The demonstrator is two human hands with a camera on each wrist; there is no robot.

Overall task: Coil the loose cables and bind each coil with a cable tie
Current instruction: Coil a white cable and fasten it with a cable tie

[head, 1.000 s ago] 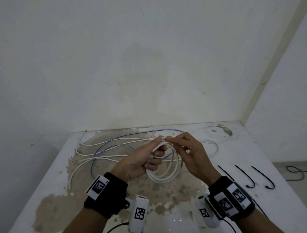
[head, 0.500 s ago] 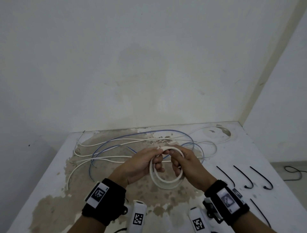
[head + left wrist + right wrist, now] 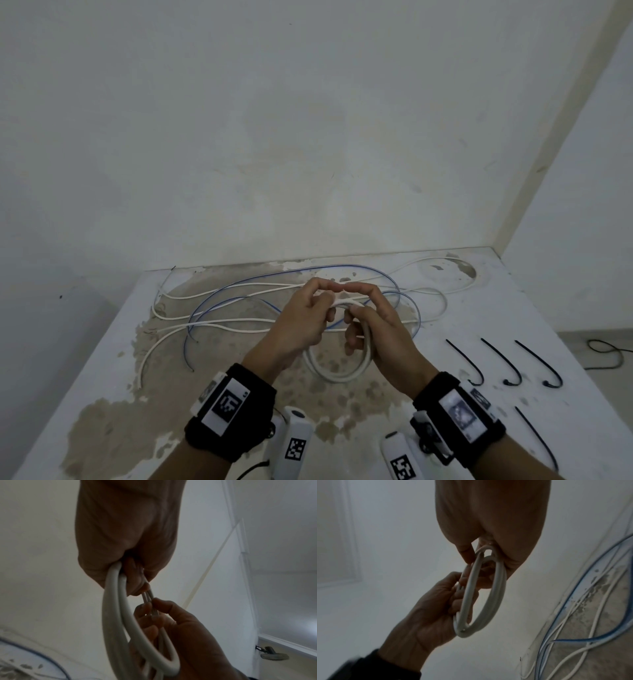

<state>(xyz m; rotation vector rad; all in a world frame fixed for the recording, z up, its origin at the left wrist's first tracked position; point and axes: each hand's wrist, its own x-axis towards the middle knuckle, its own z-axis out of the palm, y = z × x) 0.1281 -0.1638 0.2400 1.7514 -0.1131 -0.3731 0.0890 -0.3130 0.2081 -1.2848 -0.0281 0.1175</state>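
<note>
Grip of both hands on white coil (image 3: 337,371).

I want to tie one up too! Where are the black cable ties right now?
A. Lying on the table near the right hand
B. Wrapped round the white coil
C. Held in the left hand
A: the black cable ties lie on the table, untouched, beside the right hand, while both hands hold the white coil.

My right hand (image 3: 494,524) and left hand (image 3: 426,616) both grip the white cable coil (image 3: 481,595), fingers curled round its loops. Beyond it, loose blue cables (image 3: 573,591) and white cables (image 3: 597,612) lie on the stained tabletop (image 3: 594,660).
</note>
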